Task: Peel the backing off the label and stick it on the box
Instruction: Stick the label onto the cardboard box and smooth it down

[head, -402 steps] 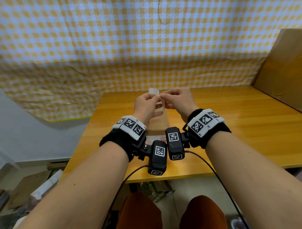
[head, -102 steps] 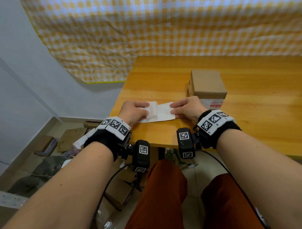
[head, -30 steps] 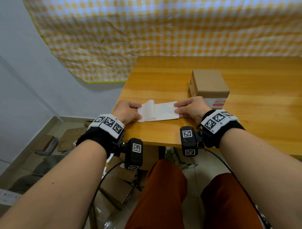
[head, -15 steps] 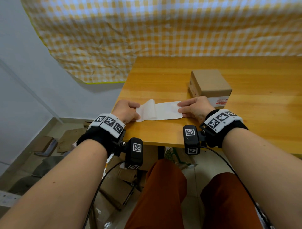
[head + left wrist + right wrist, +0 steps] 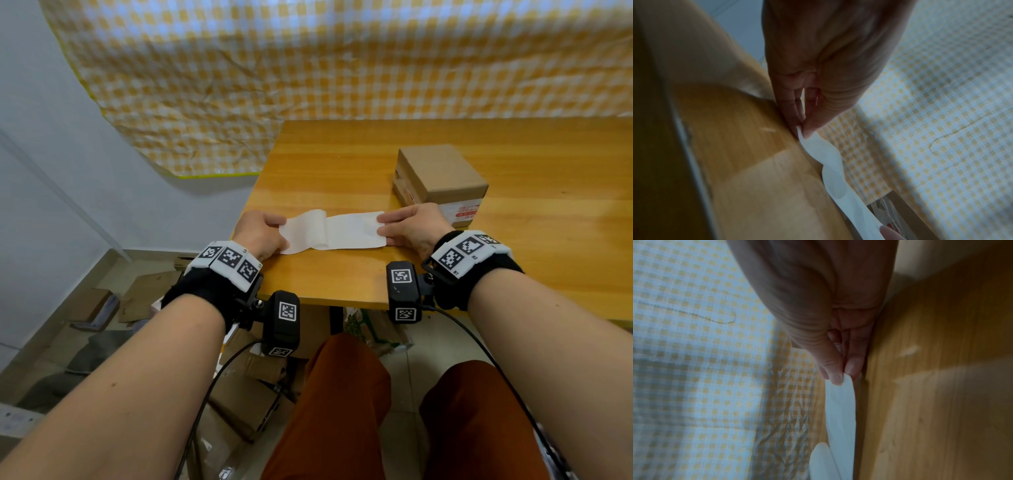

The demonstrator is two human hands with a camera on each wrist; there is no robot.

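Note:
A white label sheet (image 5: 354, 231) lies near the front left corner of the wooden table (image 5: 342, 161). Its two layers are partly separated, and one layer curls up in a loop (image 5: 308, 229) toward the left. My left hand (image 5: 282, 228) pinches the free end of that peeled layer between thumb and fingers, as the left wrist view (image 5: 801, 128) shows. The sheet's right end is pinched by my right hand (image 5: 380, 224), seen close up in the right wrist view (image 5: 844, 378). I cannot tell which layer is the backing. A small brown cardboard box (image 5: 442, 171) stands just behind my right hand.
A yellow checked cloth (image 5: 342, 61) hangs behind the table. The table's left edge is close beside my left hand. Flattened cardboard and clutter (image 5: 137, 301) lie on the floor below. My knees in rust trousers (image 5: 342, 411) are under the front edge.
Over the last second the hands have drawn apart: the peeled layer in my left hand has lengthened, and my right hand has shifted right with the sheet's other end.

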